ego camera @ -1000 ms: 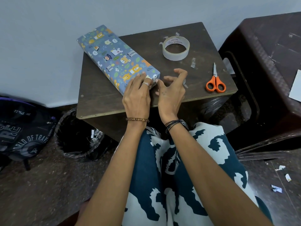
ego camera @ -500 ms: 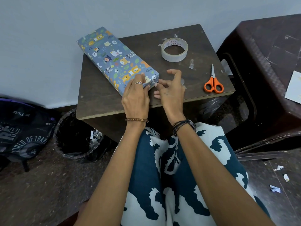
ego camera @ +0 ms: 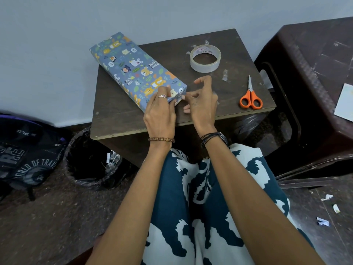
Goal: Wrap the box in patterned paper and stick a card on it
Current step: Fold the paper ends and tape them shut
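Wrapped box (ego camera: 133, 70): long, covered in blue paper printed with cartoon animals; lies flat and diagonal across the left half of the small dark wooden table (ego camera: 118, 119), far end overhanging the table's back left corner, near end toward the front edge.

Left hand (ego camera: 160, 115): rests on the box's near end, fingers laid over the top and pressing the paper down; ring on one finger, bead bracelet at the wrist.

Right hand (ego camera: 200, 104): at the same end, just beside the left; thumb and forefinger meet at the box's near corner, apparently pinching the paper fold or a bit of tape there, too small to tell which; remaining fingers curled and raised.

Roll of clear tape (ego camera: 205, 58): flat near the back right corner, well apart from the box.

Orange-handled scissors (ego camera: 250, 96): closed, near the right edge, blades pointing to the back.

Loose tape scrap (ego camera: 225, 75): on the tabletop between roll and scissors.

Beside the table: dark brown plastic furniture (ego camera: 315, 77) to the right with a pale card (ego camera: 344, 104) lying on it; lined waste bin (ego camera: 91, 167) on the floor below the front left corner; black backpack (ego camera: 24, 159) further left; paper scraps (ego camera: 327, 209) on the floor at right.
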Motion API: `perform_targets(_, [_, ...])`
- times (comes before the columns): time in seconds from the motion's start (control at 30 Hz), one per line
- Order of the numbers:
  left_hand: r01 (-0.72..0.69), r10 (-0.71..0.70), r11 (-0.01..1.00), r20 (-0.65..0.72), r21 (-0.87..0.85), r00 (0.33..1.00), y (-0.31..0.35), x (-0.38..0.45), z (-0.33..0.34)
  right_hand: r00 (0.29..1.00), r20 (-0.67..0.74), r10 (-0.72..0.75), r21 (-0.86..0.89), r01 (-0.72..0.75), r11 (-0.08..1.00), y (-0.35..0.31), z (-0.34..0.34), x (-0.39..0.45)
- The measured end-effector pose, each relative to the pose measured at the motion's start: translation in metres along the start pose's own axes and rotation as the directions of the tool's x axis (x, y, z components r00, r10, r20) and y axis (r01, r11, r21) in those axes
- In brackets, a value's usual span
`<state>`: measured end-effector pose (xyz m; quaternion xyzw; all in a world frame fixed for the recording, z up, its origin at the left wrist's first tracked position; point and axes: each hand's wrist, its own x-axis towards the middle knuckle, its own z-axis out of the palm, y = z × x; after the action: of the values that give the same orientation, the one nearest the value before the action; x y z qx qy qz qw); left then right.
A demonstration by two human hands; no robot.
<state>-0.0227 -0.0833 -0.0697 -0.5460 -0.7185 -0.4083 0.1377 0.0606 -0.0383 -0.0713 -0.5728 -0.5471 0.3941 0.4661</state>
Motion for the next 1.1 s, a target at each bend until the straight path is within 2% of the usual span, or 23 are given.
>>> perform_targets(0.27, [0.051,-0.049,0.998,0.054,-0.036,0.997,0.003,0.000,-0.004,0.998,0.057,0.018,-0.016,-0.017,1.000,0.003,-0.005,0.006])
perform_targets(0.47, [0.036,-0.036,0.999,0.011,-0.017,0.999,0.003,0.001,-0.002,0.990,0.143,-0.012,-0.007,0.013,1.000,-0.007,-0.010,-0.006])
perform_targets(0.57, [0.053,-0.052,0.998,0.050,-0.032,0.997,0.002,0.000,-0.002,0.992,0.117,-0.048,-0.064,0.056,0.996,-0.004,-0.008,-0.005])
perform_targets(0.67, [0.062,-0.060,0.998,0.047,-0.028,0.997,0.002,0.000,-0.002,0.991,0.053,-0.126,-0.208,0.134,0.969,-0.008,-0.008,-0.001])
perform_targets(0.77, [0.038,-0.038,0.999,-0.003,-0.011,0.999,0.002,0.000,-0.001,0.967,0.013,-0.254,-0.382,0.240,0.893,-0.016,-0.008,0.010])
perform_targets(0.9, [0.072,-0.072,0.997,-0.007,-0.018,0.997,0.003,-0.002,0.000,0.914,0.026,-0.404,-0.461,0.369,0.807,-0.020,-0.004,0.038])
perform_targets(1.0, [0.066,-0.066,0.998,-0.017,-0.011,0.998,0.004,-0.002,0.001,0.923,0.053,-0.382,-0.510,0.354,0.784,-0.018,-0.006,0.061])
perform_targets(1.1, [0.056,-0.056,0.998,-0.019,0.004,0.998,0.004,-0.002,0.001,0.935,0.133,-0.328,-0.452,0.352,0.820,-0.014,0.001,0.074])
